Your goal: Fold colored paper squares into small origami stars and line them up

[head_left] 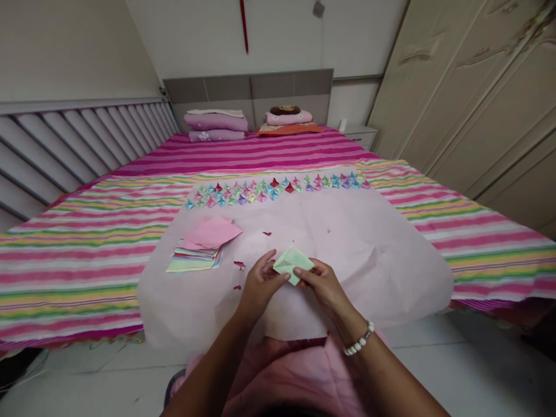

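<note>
A pale green folded paper (292,262) is pinched between both my hands just above a large pale pink sheet (369,255) spread on the bed. My left hand (260,281) grips the paper's left lower edge with closed fingers. My right hand (321,282), with a white bead bracelet on the wrist, holds the right lower edge. A stack of coloured paper squares (202,246) with a pink one on top lies to the left of my hands.
Several small folded paper shapes (273,188) lie in a row along the far edge of the pink sheet. The striped bedspread (78,255) covers the bed. Folded pillows (216,124) sit at the headboard. A wardrobe (478,92) stands on the right.
</note>
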### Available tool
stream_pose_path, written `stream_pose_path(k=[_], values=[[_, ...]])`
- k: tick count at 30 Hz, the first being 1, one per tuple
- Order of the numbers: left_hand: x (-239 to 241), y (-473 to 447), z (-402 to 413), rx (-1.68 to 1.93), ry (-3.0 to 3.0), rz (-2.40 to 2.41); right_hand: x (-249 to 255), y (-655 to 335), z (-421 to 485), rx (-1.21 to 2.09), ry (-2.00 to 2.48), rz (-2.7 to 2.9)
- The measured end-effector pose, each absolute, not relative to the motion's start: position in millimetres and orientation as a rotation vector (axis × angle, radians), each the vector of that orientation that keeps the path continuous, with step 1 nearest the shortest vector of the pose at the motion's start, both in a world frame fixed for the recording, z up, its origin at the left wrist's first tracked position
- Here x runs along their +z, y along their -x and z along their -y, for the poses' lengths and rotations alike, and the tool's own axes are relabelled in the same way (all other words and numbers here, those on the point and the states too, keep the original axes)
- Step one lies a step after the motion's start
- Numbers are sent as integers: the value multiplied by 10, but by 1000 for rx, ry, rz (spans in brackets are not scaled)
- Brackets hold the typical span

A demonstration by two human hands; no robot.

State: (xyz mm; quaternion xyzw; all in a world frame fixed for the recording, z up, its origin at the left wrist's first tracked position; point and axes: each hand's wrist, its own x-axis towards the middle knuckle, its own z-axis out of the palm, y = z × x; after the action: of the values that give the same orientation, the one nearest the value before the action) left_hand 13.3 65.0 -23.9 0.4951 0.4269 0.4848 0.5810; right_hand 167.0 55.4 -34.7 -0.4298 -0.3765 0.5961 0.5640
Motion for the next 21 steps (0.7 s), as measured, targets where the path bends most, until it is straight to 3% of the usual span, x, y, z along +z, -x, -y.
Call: stream_pose_path(k=[21], values=[[-225,-113,-612,1236,-1414,-863,-411,-1672,-504,1426,954,972]])
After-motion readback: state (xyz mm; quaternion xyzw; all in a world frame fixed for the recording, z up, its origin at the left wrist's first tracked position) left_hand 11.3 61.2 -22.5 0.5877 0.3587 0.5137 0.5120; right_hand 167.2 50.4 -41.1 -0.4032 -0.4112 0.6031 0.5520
